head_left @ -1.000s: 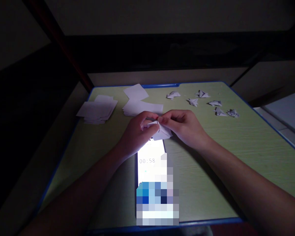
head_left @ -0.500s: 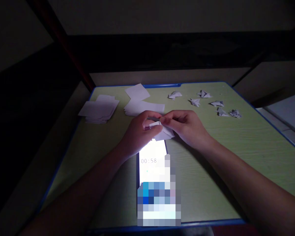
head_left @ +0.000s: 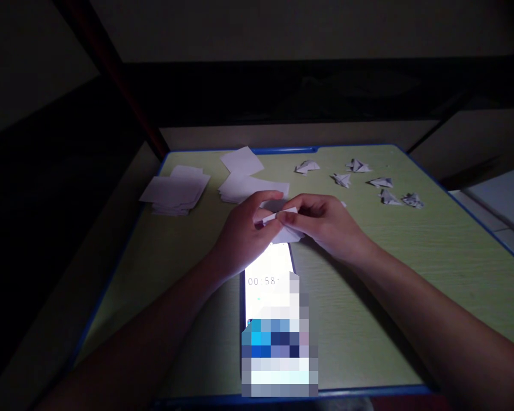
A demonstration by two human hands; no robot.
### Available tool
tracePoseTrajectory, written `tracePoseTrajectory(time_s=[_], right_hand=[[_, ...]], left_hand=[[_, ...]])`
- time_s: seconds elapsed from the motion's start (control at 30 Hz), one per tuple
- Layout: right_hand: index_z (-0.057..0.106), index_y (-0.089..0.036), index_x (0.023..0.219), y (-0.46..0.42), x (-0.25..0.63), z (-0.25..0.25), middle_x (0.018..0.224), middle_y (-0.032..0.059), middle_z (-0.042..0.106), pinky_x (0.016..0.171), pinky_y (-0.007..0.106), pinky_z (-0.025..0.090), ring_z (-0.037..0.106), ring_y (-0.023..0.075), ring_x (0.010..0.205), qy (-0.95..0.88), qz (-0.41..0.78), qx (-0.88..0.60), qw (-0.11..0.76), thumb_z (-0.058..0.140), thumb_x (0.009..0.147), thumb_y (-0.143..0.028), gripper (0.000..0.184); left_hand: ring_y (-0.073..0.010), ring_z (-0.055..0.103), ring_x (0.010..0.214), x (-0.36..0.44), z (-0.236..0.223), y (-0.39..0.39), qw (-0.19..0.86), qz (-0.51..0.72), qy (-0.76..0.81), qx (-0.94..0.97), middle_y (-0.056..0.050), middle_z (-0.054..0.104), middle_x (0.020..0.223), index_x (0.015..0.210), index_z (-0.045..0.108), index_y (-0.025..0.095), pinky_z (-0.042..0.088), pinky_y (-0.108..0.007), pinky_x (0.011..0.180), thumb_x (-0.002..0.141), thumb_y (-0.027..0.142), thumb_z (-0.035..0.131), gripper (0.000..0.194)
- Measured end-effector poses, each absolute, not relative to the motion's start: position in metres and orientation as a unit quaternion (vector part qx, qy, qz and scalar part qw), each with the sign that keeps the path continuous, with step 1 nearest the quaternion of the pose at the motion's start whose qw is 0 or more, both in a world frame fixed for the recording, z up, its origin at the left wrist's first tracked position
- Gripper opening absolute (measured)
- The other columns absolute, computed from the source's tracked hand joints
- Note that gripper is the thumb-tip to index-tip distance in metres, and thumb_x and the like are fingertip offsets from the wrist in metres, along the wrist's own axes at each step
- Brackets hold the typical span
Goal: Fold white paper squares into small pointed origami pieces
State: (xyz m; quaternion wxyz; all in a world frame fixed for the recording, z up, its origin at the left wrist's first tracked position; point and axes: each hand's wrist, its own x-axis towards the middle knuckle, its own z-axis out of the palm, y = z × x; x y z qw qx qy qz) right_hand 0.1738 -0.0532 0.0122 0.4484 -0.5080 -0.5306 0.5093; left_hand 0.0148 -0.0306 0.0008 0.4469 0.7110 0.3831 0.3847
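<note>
A small, partly folded piece of white paper (head_left: 288, 234) is held between both hands, just above the top end of a lit phone (head_left: 265, 265). My left hand (head_left: 244, 228) pinches its left side with thumb and fingers. From the other side, my right hand (head_left: 325, 222) presses a fold with the thumb, its fingers curled behind. The fingers cover much of the paper, so its full shape is hidden. On the phone's bright screen a timer reads 00:58; its lower part is blurred out.
Behind my left hand lies a stack of white paper sheets (head_left: 248, 187) with a loose sheet (head_left: 242, 160) above it. Another paper stack (head_left: 175, 191) sits at the far left. Several folded paper figures (head_left: 341, 180) are scattered at the back right of the blue-edged table (head_left: 411, 274).
A flap of the held paper now stands out more to the right under my right thumb. Both hands keep hold of it in nearly the same place. The whole view has shifted slightly.
</note>
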Motion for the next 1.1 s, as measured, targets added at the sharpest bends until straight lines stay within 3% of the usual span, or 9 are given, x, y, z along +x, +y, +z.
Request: tracePoseTrajectory(time_s=[0.37,0.6,0.9,1.1], right_hand=[[0.065,-0.014,0.070,-0.054,0.172,0.007,0.058,-0.0023,0.055,0.047,0.024,0.030,0.044,0.0097,0.052,-0.569,0.442,-0.517,0.462,0.066,0.070,-0.023,0.009],[0.059,-0.017,0.059,-0.049,0.183,0.011,0.056,-0.0026,0.050,0.048,0.025,0.027,0.040,0.0095,0.052,-0.544,0.483,-0.479,0.492,0.059,0.081,-0.032,0.027],[0.065,-0.015,0.067,-0.050,0.180,0.010,0.062,-0.0012,0.057,0.052,0.024,0.032,0.046,0.0101,0.055,-0.550,0.461,-0.517,0.466,0.072,0.070,-0.032,0.019],[0.066,-0.014,0.068,-0.050,0.182,0.009,0.062,-0.0009,0.059,0.052,0.024,0.035,0.048,0.0102,0.056,-0.552,0.464,-0.513,0.466,0.073,0.069,-0.030,0.017]], left_hand=[[-0.0132,0.064,0.060,0.015,0.000,-0.033,0.442,0.376,0.387,0.717,-0.002,0.070,0.072,0.113,0.057,0.016,0.047,-0.020,0.049,0.077,0.016,0.065,0.037],[-0.0137,0.065,0.061,0.015,0.005,-0.031,0.514,0.407,0.398,0.642,-0.002,0.070,0.076,0.101,0.058,0.016,0.049,-0.021,0.048,0.075,0.013,0.063,0.027],[-0.0106,0.062,0.061,0.015,0.004,-0.027,0.465,0.411,0.417,0.664,-0.001,0.067,0.070,0.076,0.057,0.015,0.048,-0.019,0.053,0.072,0.016,0.065,0.008],[-0.0100,0.059,0.057,0.013,0.002,-0.025,0.459,0.426,0.402,0.668,0.000,0.064,0.060,0.068,0.060,0.015,0.044,-0.020,0.051,0.074,0.023,0.063,0.011]])
